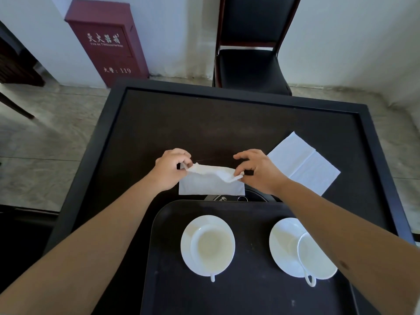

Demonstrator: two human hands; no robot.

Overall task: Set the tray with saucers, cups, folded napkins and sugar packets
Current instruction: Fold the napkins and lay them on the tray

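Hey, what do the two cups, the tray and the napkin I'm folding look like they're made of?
The two white cups look like glazed ceramic or porcelain: smooth, glossy, thin-rimmed. The black rectangular tray seems matte plastic, lightly speckled, with a rounded moulded corner, though that is uncertain. The white napkin, pinched by the left hand and right hand, looks like soft tissue paper: thin, creased, limp at its edges.

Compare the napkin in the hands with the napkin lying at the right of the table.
The held napkin is pinched at its upper corners by the left hand and right hand, mid-fold; the flat napkin lies untouched. The held one sits square to the tray; the flat one lies diagonally. Both are white paper.
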